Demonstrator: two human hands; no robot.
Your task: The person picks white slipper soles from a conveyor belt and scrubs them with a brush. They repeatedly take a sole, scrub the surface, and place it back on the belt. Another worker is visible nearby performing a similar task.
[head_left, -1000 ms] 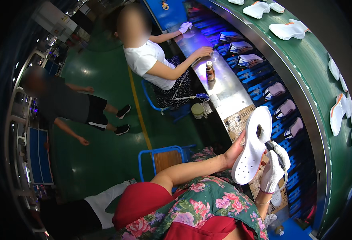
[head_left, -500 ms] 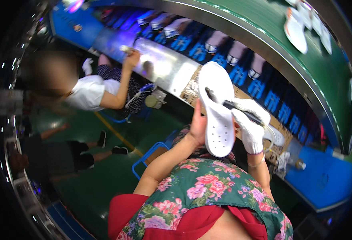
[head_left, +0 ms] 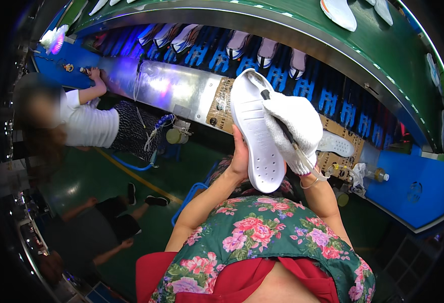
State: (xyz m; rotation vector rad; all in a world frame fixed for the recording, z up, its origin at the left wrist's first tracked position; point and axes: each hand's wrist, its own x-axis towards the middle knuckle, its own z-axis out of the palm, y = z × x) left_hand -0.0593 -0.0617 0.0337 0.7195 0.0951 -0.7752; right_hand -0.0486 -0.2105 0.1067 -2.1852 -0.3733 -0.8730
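Note:
A white shoe sole (head_left: 256, 144) with small holes near its heel is tilted up in front of me. My bare left hand (head_left: 239, 157) is closed around its left edge. A white knitted glove covers my right hand (head_left: 299, 123), which grips a dark-handled brush (head_left: 285, 132) with a clear tube trailing from it. The brush's tip meets the sole's upper right rim, near the toe; the glove hides part of the handle and of the sole's right side. Another white sole (head_left: 337, 145) lies on the bench to the right of the glove.
Brown printed cardboard (head_left: 220, 107) covers part of the metal bench (head_left: 179, 88). Behind it, shoe uppers (head_left: 266, 51) sit on a row of blue holders. A green shelf (head_left: 303, 14) bearing soles curves overhead. White cloth (head_left: 357, 175) and a bottle (head_left: 380, 174) are at right. A co-worker (head_left: 93, 123) sits at left.
My right hand has brought the brush from the sole's middle up to its toe rim. The sole has shifted slightly left. The co-worker's arm now reaches farther away along the bench.

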